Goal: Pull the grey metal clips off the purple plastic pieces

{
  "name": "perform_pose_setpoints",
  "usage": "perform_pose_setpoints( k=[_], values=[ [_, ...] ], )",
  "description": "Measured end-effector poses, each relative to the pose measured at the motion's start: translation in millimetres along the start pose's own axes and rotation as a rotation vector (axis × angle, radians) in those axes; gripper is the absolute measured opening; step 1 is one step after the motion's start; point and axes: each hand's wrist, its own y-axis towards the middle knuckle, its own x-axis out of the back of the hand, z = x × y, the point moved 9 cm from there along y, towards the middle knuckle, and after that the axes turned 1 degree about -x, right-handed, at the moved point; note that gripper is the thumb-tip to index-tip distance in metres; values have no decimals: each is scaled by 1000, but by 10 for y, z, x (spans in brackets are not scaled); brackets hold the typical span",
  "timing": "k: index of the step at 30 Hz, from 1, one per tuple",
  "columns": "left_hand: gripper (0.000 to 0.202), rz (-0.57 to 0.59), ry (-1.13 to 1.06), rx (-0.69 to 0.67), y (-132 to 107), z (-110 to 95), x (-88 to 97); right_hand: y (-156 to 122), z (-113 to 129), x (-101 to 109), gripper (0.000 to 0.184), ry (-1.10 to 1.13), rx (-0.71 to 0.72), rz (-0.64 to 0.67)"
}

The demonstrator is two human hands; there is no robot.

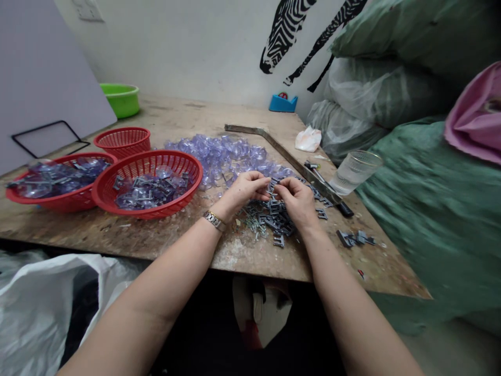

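Note:
My left hand (246, 189) and my right hand (296, 199) meet over a pile of small grey metal clips (274, 219) on the worn wooden table (183, 237). Both hands have their fingers curled in a pinch, each on a small piece that I cannot make out. A heap of clear bluish plastic suction cups (225, 156) lies just beyond the hands. A metal watch sits on my left wrist.
Three red baskets stand at the left; the nearest (148, 183) and the left one (58, 180) hold cups with clips. A glass (354, 169), a long metal bar (285, 156), a green bowl (121, 99) and a blue tape dispenser (282, 103) are around. Green sacks (430, 209) crowd the right.

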Motion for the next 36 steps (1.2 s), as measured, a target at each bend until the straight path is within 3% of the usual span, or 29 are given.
perform_pose_setpoints(
  k=[11, 19, 28, 36],
  values=[
    [26, 24, -12, 47, 4, 25, -16, -67, 196, 17, 14, -259, 188, -36],
    [25, 66, 15, 76, -15, 16, -42, -93, 265, 26, 16, -331, 239, -64],
    [26, 170, 29, 99, -54, -6, -40, -51, 161, -19, 16, -73, 138, 51],
    [24, 147, 22, 63, -29, -5, -23, -23, 60, -65, 14, 23, 64, 76]
  ],
)
